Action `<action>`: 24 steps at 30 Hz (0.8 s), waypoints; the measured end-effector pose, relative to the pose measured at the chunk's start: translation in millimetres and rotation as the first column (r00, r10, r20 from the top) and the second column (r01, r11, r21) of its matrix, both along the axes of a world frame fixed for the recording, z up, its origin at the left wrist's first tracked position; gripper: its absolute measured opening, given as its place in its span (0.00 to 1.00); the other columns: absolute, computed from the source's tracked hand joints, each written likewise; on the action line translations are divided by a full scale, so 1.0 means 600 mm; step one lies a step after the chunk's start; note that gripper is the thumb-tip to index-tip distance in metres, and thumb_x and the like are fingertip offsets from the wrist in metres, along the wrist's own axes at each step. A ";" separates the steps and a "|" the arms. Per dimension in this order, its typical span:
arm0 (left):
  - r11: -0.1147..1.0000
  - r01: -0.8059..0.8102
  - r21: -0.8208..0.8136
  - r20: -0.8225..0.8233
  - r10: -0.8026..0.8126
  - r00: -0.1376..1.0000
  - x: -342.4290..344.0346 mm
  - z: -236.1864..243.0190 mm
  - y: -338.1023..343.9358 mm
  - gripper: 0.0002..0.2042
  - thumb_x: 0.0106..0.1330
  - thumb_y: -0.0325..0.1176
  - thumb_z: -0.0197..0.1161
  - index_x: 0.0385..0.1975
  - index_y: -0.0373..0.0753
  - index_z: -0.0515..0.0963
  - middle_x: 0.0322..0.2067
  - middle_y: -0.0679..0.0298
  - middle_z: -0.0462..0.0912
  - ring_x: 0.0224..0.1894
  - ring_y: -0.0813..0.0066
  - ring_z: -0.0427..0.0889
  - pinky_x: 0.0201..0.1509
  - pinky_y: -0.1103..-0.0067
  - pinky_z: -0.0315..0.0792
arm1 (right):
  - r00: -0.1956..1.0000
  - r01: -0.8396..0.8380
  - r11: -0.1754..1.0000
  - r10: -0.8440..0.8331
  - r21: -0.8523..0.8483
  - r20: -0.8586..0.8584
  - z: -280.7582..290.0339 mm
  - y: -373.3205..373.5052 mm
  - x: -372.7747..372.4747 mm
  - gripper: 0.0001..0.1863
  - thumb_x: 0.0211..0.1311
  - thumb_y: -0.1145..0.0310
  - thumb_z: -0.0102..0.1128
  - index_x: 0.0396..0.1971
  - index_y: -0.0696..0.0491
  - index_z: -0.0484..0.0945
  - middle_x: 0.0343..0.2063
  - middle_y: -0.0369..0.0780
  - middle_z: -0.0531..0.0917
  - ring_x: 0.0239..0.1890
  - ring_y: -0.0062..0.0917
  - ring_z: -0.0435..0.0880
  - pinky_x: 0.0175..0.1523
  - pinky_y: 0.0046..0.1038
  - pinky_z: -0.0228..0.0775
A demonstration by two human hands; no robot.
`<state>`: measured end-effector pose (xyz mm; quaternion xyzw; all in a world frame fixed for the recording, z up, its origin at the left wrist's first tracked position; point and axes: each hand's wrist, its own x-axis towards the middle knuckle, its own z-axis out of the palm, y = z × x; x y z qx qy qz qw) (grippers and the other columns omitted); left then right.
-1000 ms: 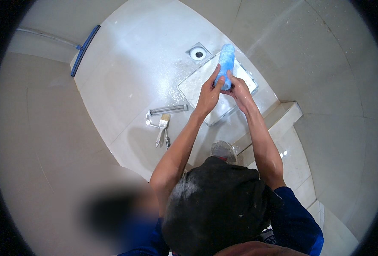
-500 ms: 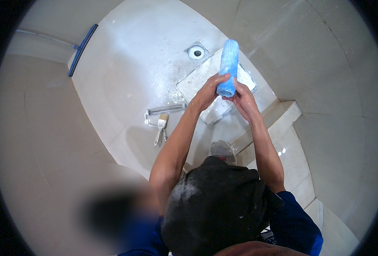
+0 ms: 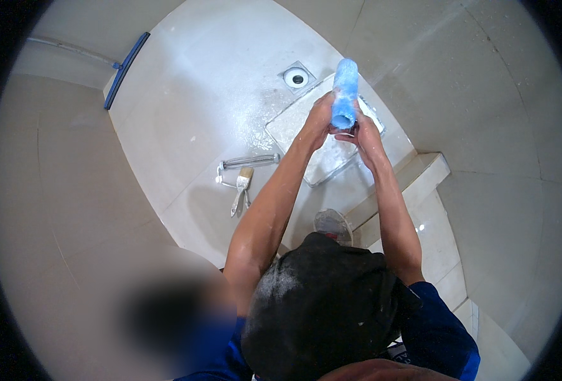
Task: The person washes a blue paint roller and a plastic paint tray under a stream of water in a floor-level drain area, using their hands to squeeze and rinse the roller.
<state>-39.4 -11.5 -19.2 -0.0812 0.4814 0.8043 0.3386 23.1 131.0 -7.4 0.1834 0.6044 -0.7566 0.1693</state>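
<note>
A blue, fluffy paint roller cover [image 3: 345,82] with whitish wet patches is held between my two hands, its hollow near end turned toward me. My left hand [image 3: 319,115] is closed along its left side, with the fingers partly hidden behind it. From the right and below, my right hand [image 3: 367,134] wraps round the same cover. Beneath them on the floor lies a shallow white paint tray [image 3: 293,127], wet and whitish inside. To the left of my forearm are a bare metal roller frame [image 3: 252,161] and a paintbrush [image 3: 243,185] with a whitened handle.
Beyond the tray a round floor drain [image 3: 296,77] sits in a square plate. A blue squeegee [image 3: 126,71] leans at the far left wall. On the right runs a low tiled curb [image 3: 420,166]. My foot [image 3: 333,225] stands close below the tray.
Both hands have shifted slightly away from me and up the roller cover. Its near end has tipped up, so the hollow opening shows more. The things on the floor lie as before.
</note>
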 end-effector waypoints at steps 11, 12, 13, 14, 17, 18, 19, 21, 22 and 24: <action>0.963 -0.188 -0.192 -0.074 0.176 0.982 0.037 0.020 0.001 0.38 0.68 0.45 0.71 0.70 0.31 0.62 0.54 0.48 0.77 0.54 0.62 0.80 0.56 0.71 0.75 | 0.998 0.047 0.993 -0.044 0.106 -0.036 -0.012 -0.002 0.012 0.43 0.66 0.46 0.69 0.66 0.66 0.67 0.58 0.49 0.79 0.58 0.29 0.79 0.62 0.30 0.71; 0.958 -0.175 -0.227 -0.053 0.168 0.984 0.040 0.021 0.002 0.37 0.69 0.46 0.70 0.69 0.31 0.62 0.54 0.48 0.77 0.54 0.62 0.80 0.56 0.70 0.75 | 0.999 0.022 0.999 -0.021 0.023 -0.032 -0.009 -0.006 0.011 0.42 0.66 0.47 0.70 0.66 0.66 0.67 0.58 0.48 0.79 0.58 0.28 0.79 0.63 0.30 0.70; 0.952 -0.162 -0.260 -0.032 0.159 0.987 0.042 0.017 0.004 0.35 0.70 0.48 0.68 0.68 0.31 0.63 0.54 0.48 0.77 0.53 0.62 0.80 0.56 0.70 0.75 | 1.000 -0.003 0.998 0.001 -0.060 -0.030 -0.008 -0.010 0.011 0.42 0.65 0.48 0.70 0.65 0.66 0.68 0.58 0.47 0.79 0.59 0.28 0.78 0.64 0.30 0.69; 0.945 -0.148 -0.293 -0.010 0.151 0.988 0.043 0.013 0.005 0.35 0.71 0.49 0.67 0.67 0.31 0.63 0.54 0.48 0.77 0.53 0.63 0.80 0.56 0.70 0.75 | 1.000 -0.003 0.995 0.000 -0.101 -0.028 -0.010 -0.014 0.011 0.40 0.66 0.49 0.70 0.64 0.65 0.69 0.57 0.45 0.79 0.58 0.28 0.78 0.64 0.30 0.68; 0.979 -0.175 -0.106 0.109 0.187 0.976 0.041 -0.003 -0.008 0.30 0.75 0.53 0.60 0.63 0.33 0.66 0.52 0.51 0.78 0.52 0.64 0.81 0.55 0.70 0.76 | 1.000 0.012 0.969 -0.016 -0.245 -0.014 -0.025 -0.018 0.011 0.35 0.66 0.53 0.70 0.62 0.63 0.71 0.54 0.42 0.80 0.57 0.26 0.78 0.64 0.31 0.68; 0.979 -0.191 -0.068 0.126 0.199 0.972 0.043 -0.008 -0.008 0.29 0.76 0.54 0.56 0.62 0.33 0.67 0.51 0.53 0.79 0.51 0.64 0.81 0.55 0.71 0.77 | 1.000 0.027 0.952 -0.029 -0.306 -0.003 -0.032 -0.012 0.010 0.34 0.66 0.53 0.70 0.61 0.63 0.72 0.53 0.41 0.80 0.56 0.26 0.78 0.63 0.31 0.68; 0.977 -0.209 -0.032 0.145 0.212 0.967 0.049 -0.011 -0.009 0.28 0.78 0.54 0.53 0.60 0.33 0.68 0.51 0.55 0.79 0.51 0.65 0.81 0.54 0.72 0.78 | 0.999 0.042 0.930 -0.041 -0.365 0.012 -0.035 -0.010 0.010 0.32 0.66 0.54 0.70 0.60 0.62 0.72 0.52 0.40 0.80 0.55 0.25 0.78 0.63 0.31 0.68; 0.980 -0.190 0.056 0.200 0.176 0.964 0.050 -0.016 -0.015 0.26 0.80 0.54 0.50 0.58 0.34 0.70 0.49 0.57 0.80 0.49 0.66 0.82 0.52 0.72 0.79 | 0.998 0.057 0.904 -0.057 -0.424 0.013 -0.044 -0.011 0.013 0.29 0.67 0.55 0.69 0.58 0.60 0.74 0.51 0.39 0.81 0.53 0.25 0.78 0.61 0.30 0.68; 0.982 -0.153 0.110 0.234 0.124 0.964 0.047 -0.008 -0.021 0.25 0.80 0.54 0.50 0.57 0.35 0.71 0.48 0.58 0.80 0.47 0.66 0.82 0.50 0.72 0.80 | 0.998 0.064 0.890 -0.066 -0.451 0.013 -0.047 -0.011 0.014 0.27 0.68 0.56 0.68 0.57 0.60 0.75 0.51 0.39 0.81 0.52 0.24 0.79 0.61 0.30 0.69; 0.980 -0.061 0.189 0.279 0.006 0.960 0.042 0.010 -0.025 0.24 0.80 0.54 0.50 0.56 0.37 0.72 0.45 0.59 0.81 0.43 0.67 0.83 0.47 0.71 0.82 | 0.993 0.121 0.855 -0.112 -0.505 0.048 -0.053 -0.012 0.014 0.19 0.71 0.58 0.65 0.52 0.56 0.78 0.48 0.36 0.83 0.49 0.22 0.81 0.60 0.30 0.71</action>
